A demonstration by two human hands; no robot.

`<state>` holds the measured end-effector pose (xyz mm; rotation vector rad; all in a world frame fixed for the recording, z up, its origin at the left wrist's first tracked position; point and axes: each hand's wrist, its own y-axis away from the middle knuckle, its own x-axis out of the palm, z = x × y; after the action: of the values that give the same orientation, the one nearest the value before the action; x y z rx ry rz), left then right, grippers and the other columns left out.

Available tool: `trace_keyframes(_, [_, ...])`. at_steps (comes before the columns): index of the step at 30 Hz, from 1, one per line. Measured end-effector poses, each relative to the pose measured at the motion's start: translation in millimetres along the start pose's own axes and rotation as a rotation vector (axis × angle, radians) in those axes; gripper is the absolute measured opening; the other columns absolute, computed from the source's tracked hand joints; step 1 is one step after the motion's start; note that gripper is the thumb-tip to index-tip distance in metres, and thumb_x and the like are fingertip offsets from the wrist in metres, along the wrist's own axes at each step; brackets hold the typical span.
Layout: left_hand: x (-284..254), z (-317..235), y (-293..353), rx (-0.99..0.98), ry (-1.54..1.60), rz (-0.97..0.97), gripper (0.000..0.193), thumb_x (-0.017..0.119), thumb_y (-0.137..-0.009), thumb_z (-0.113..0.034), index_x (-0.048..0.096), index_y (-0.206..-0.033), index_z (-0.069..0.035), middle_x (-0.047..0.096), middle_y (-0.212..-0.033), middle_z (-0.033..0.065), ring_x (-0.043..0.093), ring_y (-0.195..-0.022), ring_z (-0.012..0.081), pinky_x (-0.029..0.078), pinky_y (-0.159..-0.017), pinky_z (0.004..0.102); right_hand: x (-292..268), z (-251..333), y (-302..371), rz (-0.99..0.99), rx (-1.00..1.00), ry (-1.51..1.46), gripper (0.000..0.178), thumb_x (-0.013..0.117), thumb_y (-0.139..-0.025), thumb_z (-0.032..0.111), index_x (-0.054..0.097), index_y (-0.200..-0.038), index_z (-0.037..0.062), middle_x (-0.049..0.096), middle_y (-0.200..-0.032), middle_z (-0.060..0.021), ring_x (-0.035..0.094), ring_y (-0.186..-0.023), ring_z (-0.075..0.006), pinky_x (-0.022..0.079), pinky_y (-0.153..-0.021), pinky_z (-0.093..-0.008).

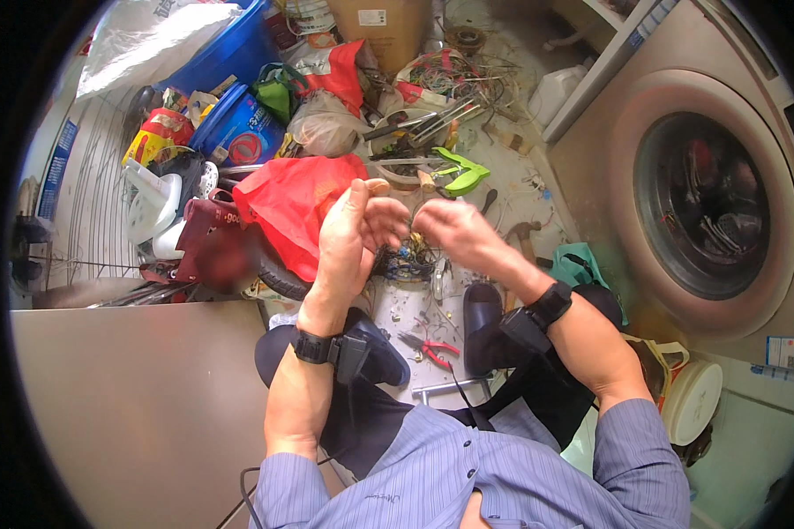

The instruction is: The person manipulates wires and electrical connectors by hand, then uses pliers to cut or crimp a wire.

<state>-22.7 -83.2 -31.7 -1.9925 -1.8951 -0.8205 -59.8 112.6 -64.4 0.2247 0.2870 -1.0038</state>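
My left hand [359,227] is raised over the clutter, palm turned inward and fingers loosely spread, with nothing visible in it. Facing it, my right hand [460,233] has its fingers bent toward the left one. It is slightly blurred, and no object shows in it. A narrow gap separates the two hands. Behind my left hand lies a red plastic bag [295,198]. Beneath both hands is a tangle of small wires and parts [408,263]. Red-handled pliers [430,347] rest on the floor between my shoes.
A front-loading washing machine [715,212] stands at the right. Bright green snips or a clamp [461,172], screwdrivers [450,119] and a hammer [524,236] lie beyond my hands. Blue tubs [238,128] and bags crowd the far left. A grey panel [141,388] is at near left.
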Motion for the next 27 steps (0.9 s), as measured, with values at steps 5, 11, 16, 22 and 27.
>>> trace_keyframes(5, [-12.3, 21.0, -2.7, -0.056, -0.628, 0.112, 0.037, 0.055, -0.101, -0.025, 0.056, -0.130, -0.003, 0.065, -0.119, 0.0061, 0.059, -0.109, 0.0144, 0.047, -0.092, 0.0284, -38.4, 16.9, -3.7, 0.010, 0.170, -0.725, 0.023, 0.055, -0.102, 0.024, 0.065, -0.094, 0.0039, 0.053, -0.068, 0.0035, 0.041, -0.052, -0.0036, 0.031, -0.047, -0.0208])
trace_keyframes(11, [15.1, 35.7, 13.4, -0.248, -0.361, 0.227, 0.041, 0.059, -0.099, -0.021, 0.051, -0.135, -0.002, 0.066, -0.116, 0.0067, 0.061, -0.109, 0.0147, 0.049, -0.090, 0.0301, -50.1, 17.8, -3.6, -0.023, 0.129, -0.931, 0.021, 0.053, -0.104, 0.021, 0.062, -0.098, 0.0025, 0.048, -0.068, 0.0039, 0.033, -0.051, -0.0031, 0.027, -0.046, -0.0204])
trace_keyframes(16, [11.5, 52.5, 4.0, 0.287, -1.047, -0.088, 0.037, 0.077, -0.085, -0.015, 0.054, -0.112, -0.001, 0.066, -0.083, 0.0072, 0.062, -0.072, 0.0146, 0.052, -0.063, 0.0305, -47.1, 20.4, -4.4, 0.059, 0.142, -0.996, 0.021, 0.053, -0.104, 0.020, 0.062, -0.097, 0.0031, 0.048, -0.067, 0.0038, 0.033, -0.050, -0.0029, 0.027, -0.045, -0.0202])
trace_keyframes(22, [24.8, 45.1, 7.5, 0.300, -1.232, -0.247, 0.033, 0.076, -0.087, -0.021, 0.054, -0.105, -0.003, 0.064, -0.072, 0.0103, 0.063, -0.063, 0.0212, 0.050, -0.059, 0.0347, -45.6, 24.3, -3.0, 0.094, 0.162, -0.986, 0.022, 0.054, -0.103, 0.022, 0.062, -0.094, 0.0034, 0.049, -0.067, 0.0033, 0.034, -0.050, -0.0031, 0.027, -0.045, -0.0201])
trace_keyframes(27, [10.7, 52.3, -1.2, 0.509, -1.326, -0.145, 0.019, 0.062, -0.098, -0.021, 0.056, -0.103, -0.003, 0.064, -0.071, 0.0100, 0.063, -0.060, 0.0212, 0.048, -0.054, 0.0327, -37.9, 27.9, 0.4, 0.162, 0.153, -0.964, 0.020, 0.056, -0.103, 0.021, 0.064, -0.103, 0.0023, 0.049, -0.068, 0.0035, 0.035, -0.051, -0.0032, 0.028, -0.045, -0.0200])
